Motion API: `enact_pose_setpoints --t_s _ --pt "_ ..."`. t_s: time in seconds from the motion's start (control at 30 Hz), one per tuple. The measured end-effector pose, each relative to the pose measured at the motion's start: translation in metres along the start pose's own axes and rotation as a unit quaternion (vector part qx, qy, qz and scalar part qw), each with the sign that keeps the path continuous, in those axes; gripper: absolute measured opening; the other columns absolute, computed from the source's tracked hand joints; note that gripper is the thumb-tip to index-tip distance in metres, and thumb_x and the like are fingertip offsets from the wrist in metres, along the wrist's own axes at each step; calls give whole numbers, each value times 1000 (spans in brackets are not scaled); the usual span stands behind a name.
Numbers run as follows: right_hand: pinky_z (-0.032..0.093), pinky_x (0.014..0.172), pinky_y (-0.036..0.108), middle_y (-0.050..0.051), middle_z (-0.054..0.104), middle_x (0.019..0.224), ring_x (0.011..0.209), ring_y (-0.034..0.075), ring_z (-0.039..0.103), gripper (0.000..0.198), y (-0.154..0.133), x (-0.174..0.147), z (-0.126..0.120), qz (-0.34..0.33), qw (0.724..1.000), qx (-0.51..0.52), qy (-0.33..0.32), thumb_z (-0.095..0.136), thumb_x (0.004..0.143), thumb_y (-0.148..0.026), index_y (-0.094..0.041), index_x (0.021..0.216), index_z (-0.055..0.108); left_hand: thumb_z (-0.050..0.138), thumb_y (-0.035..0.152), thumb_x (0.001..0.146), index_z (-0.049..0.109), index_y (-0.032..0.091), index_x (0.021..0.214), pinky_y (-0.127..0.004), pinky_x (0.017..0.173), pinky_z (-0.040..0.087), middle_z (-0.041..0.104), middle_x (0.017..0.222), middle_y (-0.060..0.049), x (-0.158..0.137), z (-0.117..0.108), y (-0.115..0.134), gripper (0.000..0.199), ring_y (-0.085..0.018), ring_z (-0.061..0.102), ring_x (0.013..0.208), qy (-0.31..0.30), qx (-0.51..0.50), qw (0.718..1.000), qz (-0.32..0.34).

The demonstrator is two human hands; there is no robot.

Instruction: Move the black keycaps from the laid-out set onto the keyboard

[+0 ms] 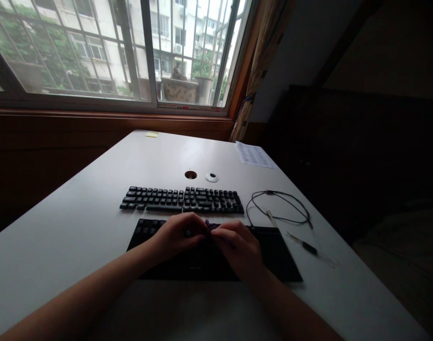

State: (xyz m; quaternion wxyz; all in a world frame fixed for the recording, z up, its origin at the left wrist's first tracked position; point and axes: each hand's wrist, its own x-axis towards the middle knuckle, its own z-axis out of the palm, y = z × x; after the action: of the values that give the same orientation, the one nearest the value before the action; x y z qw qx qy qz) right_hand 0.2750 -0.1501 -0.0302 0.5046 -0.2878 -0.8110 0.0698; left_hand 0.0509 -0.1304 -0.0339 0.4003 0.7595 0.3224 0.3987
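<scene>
Both hands meet above a black keyboard (280,258) lying flat near the table's front. A few keycaps (147,227) sit at its upper left; the rest of its surface is dark and partly hidden by my hands. My left hand (182,232) is closed, its fingertips pinching a small purple piece (212,226). From the other side, my right hand (239,244) is closed on the same piece. Its exact kind is hidden by the fingers. Just behind the keyboard, loose black keycaps (166,195) stand in rows on the table.
A black cable (290,195) loops on the right of the white table (84,218). Beside the keyboard lies a wire puller with a black grip (309,247). Farther back are a round hole (190,174), a white ring cover (211,177), printed paper (255,154) and a yellow note (152,134).
</scene>
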Motion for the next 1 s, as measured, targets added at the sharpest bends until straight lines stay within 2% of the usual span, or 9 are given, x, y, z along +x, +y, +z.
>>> enact_pose_setpoints --t_s 0.17,0.33,0.6,0.73,0.83,1.0 --pt "58 74 30 3 64 94 85 16 64 30 3 0 3 2 999 5 -39 63 94 -13 -30 117 69 69 22 86 69 15 102 -29 77 55 72 92 -6 -1 -1 -2 18 -18 68 84 -9 4 1000 -1" --pt "59 78 33 4 64 98 89 18 63 32 7 1 2 -5 998 -9 -62 65 93 -17 -30 122 68 73 29 85 64 15 105 -32 82 56 72 96 -7 -1 1 -3 25 -19 68 89 -1 -90 994 -54" --pt "59 74 31 3 64 93 83 17 64 23 8 -4 3 12 998 -1 -59 67 92 -17 -28 111 72 77 30 84 62 15 99 -29 76 54 69 90 -5 -3 3 0 26 -17 66 84 -5 -154 985 -81" --pt "57 72 29 2 63 91 81 16 64 18 11 -3 -1 15 999 -3 -39 69 90 -15 -26 104 71 74 29 87 66 14 106 -34 87 54 72 101 -8 0 1 2 25 -20 68 94 -16 -182 980 -82" --pt "55 70 29 2 62 90 81 16 62 19 12 0 -9 27 999 -29 -9 69 89 -13 -26 102 70 73 28 88 67 16 115 -37 94 52 72 110 -9 4 -4 4 30 -21 67 102 -1 -192 977 -89" --pt "51 73 34 2 57 91 84 18 57 14 13 6 -26 75 990 -67 99 69 88 -15 -24 98 67 75 30 86 73 17 110 -35 93 51 69 106 -7 5 -11 5 27 -20 65 99 15 -139 986 -88"
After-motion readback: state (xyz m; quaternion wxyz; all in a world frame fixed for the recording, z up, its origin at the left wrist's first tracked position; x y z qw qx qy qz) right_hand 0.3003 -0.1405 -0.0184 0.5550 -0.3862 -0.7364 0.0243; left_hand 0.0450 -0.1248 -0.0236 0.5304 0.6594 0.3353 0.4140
